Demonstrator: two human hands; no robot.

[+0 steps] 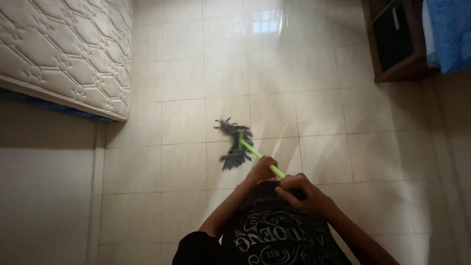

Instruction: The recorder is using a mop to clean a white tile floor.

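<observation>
A mop with a green handle and a dark stringy head rests on the pale tiled floor. My left hand grips the handle lower down, closer to the head. My right hand is closed on the handle's upper end, just in front of my dark printed shirt. The mop head lies spread on a tile in the middle of the view.
A quilted white mattress stands at the upper left against a wall. A wooden cabinet with a dark opening sits at the upper right, with blue fabric beside it. A window's reflection shines on the far tiles.
</observation>
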